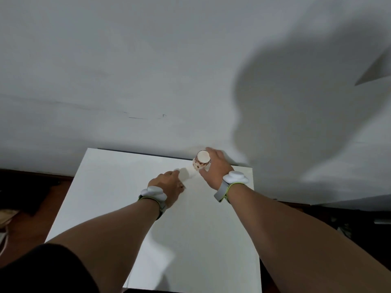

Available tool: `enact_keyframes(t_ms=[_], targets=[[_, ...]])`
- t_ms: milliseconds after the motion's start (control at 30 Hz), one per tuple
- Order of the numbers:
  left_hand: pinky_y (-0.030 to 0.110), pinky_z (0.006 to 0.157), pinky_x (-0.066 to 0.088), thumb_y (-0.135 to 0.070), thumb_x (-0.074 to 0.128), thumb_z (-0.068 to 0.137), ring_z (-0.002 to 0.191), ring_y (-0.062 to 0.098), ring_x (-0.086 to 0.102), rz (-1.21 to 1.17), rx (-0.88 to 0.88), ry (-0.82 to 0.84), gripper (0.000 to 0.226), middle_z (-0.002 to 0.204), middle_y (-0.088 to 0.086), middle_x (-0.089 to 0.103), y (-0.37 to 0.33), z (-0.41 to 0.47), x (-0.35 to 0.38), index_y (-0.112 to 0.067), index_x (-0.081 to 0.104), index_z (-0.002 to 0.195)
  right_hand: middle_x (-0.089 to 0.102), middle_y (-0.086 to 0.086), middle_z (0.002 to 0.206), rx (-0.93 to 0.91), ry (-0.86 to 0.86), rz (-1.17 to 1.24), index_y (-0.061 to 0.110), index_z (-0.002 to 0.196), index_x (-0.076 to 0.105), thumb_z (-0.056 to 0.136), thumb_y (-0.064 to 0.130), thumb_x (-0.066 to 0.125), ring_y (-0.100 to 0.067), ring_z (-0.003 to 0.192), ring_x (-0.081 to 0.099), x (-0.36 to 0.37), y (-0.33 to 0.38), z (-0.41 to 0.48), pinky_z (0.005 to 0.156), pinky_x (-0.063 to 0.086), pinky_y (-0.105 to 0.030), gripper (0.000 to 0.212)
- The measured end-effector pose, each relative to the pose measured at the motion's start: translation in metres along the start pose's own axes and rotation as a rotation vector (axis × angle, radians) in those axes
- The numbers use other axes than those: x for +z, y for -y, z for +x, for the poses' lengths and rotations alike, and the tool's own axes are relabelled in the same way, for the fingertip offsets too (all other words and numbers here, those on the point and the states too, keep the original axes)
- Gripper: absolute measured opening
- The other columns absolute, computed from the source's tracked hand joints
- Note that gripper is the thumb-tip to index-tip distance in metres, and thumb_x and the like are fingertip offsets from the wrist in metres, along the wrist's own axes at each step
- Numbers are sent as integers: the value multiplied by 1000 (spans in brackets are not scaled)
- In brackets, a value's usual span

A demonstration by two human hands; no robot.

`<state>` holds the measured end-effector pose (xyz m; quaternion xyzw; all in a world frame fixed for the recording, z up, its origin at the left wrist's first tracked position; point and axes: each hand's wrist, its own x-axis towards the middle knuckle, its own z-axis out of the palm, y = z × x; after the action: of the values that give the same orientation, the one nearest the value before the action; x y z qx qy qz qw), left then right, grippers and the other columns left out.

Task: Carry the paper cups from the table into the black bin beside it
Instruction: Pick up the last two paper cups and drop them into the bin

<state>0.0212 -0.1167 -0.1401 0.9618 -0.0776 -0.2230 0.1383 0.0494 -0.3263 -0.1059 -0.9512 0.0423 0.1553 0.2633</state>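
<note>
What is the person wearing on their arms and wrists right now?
Both forearms are bare. Each wrist carries a grey strap edged in yellow-green, topped by a rounded white plastic tracker: one behind the left hand, one behind the right hand. A black sleeve covers the left upper arm.

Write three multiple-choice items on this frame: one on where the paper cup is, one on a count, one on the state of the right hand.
1. Where is the paper cup?
A. near edge of the table
B. far right part of the table
C. on the floor

2. How many paper cups show?
A. one
B. two
C. three

3. What is the right hand doing?
A. lying flat on the table
B. hanging off the edge
C. closing around the cup

Key: 1 B, the cup is by the far edge near the wall; 2 A, only one is visible; 3 C, its fingers and thumb wrap the cup's sides.
</note>
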Motion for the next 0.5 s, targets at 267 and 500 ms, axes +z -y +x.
enact_keyframes(t_ms=[267, 500], targets=[[37, 87, 51, -55, 55, 103, 115, 28, 66, -36, -76, 51, 50, 131, 2, 66, 37, -2, -12, -26, 49, 142, 42, -5, 145, 35, 66, -206, 32, 145, 34, 90, 35, 57, -33, 121, 55, 15, 37, -2, 102, 42, -47, 59], [31, 66, 43, -62, 54, 91, 92, 23, 69, -145, -267, 75, 46, 106, -4, 71, 56, -10, -16, -30, 54, 122, 49, -8, 125, 51, 182, -241, 19, 125, 45, 92, 42, 58, -33, 97, 63, 26, 52, -22, 77, 48, -34, 42]])
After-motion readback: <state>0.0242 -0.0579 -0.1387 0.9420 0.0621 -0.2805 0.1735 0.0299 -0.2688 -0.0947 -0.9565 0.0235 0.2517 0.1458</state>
